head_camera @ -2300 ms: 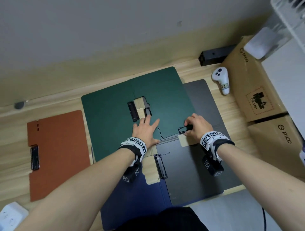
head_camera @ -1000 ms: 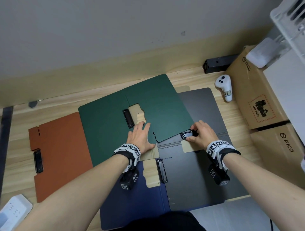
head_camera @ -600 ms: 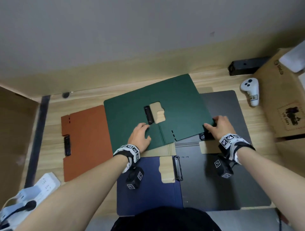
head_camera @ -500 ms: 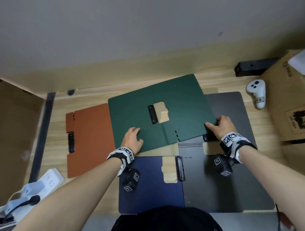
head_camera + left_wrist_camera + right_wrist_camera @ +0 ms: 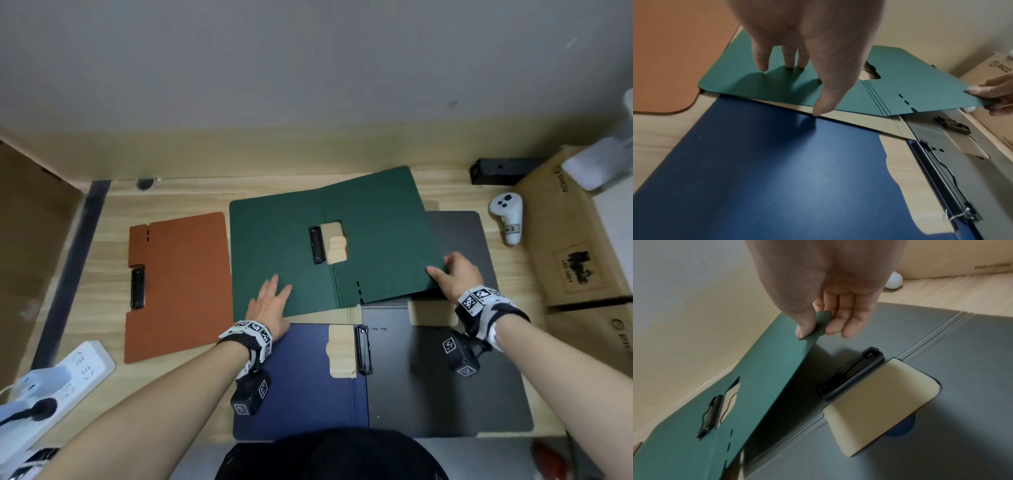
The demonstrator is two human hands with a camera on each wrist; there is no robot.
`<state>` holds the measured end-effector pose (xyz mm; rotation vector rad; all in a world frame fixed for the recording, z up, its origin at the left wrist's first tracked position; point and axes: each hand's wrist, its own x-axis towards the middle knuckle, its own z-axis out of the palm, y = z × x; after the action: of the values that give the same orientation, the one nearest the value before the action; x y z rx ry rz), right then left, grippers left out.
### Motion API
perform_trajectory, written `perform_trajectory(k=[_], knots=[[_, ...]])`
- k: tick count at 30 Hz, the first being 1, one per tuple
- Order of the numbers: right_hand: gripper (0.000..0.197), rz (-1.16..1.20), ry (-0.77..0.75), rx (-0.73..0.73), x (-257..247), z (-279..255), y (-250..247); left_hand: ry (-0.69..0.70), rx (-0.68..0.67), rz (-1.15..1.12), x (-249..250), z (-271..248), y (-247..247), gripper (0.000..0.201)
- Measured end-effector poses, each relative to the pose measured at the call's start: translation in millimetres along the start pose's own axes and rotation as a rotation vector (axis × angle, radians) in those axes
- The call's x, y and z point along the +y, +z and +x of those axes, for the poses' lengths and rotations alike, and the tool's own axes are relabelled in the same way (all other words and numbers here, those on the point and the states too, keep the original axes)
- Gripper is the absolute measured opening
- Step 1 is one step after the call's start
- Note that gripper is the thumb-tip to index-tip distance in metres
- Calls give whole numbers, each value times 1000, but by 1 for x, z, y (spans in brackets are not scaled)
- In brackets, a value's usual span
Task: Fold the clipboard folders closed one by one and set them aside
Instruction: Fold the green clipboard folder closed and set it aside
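Observation:
A dark green clipboard folder (image 5: 373, 219) lies open across the middle of the table, its black clip (image 5: 317, 245) near the spine. My left hand (image 5: 270, 301) rests flat with straight fingers on its left half (image 5: 777, 76). My right hand (image 5: 455, 274) pinches the near right corner of the green cover (image 5: 818, 321) between thumb and fingers and lifts it off the grey folder (image 5: 941, 353) beneath. A blue folder (image 5: 301, 380) and the open grey folder (image 5: 445, 387) lie nearest me. An orange folder (image 5: 174, 281) lies closed at the left.
A white controller (image 5: 507, 216) and cardboard boxes (image 5: 575, 240) stand at the right. A black bar (image 5: 496, 171) lies at the back right. A white power strip (image 5: 54, 377) sits at the near left table edge. The wall runs along the back.
The right hand left the grey folder's clip and took the green cover's right corner, raising it. The left hand slid left across the green folder. The head view swung left.

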<state>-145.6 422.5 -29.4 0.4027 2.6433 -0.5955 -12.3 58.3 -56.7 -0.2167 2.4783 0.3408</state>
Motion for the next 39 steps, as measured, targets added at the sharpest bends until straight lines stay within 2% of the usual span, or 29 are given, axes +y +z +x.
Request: perform_trajectory(k=[4, 6, 10, 16, 20, 25, 30, 33, 34, 37, 39], knots=[[21, 127, -73, 45, 6, -19, -5, 44, -4, 8, 3, -3, -1, 87], [10, 204, -134, 33, 14, -23, -9, 81, 5, -13, 4, -6, -7, 78], [10, 242, -251, -41, 39, -15, -22, 140, 36, -88, 7, -5, -36, 68], [8, 168, -397, 18, 23, -43, -44, 218, 194, -260, 46, 24, -128, 79], [6, 181, -430, 50, 18, -48, -45, 275, 215, -287, 84, 53, -185, 95], [4, 191, -480, 97, 1, -57, -49, 337, 188, -266, 126, 80, -218, 103], [8, 274, -493, 147, -7, -60, -51, 305, 268, -405, 135, 100, -229, 80], [4, 437, -391, 188, -11, -58, -53, 351, 311, -451, 112, 104, -245, 37], [4, 529, -334, 186, -14, -57, -53, 358, 303, -456, 104, 100, -253, 29], [16, 790, -176, 2, -27, -53, -47, 319, 287, -560, 78, 81, -272, 20], [34, 796, -117, -177, -34, -48, -34, 260, 297, -636, 54, 69, -276, 16]])
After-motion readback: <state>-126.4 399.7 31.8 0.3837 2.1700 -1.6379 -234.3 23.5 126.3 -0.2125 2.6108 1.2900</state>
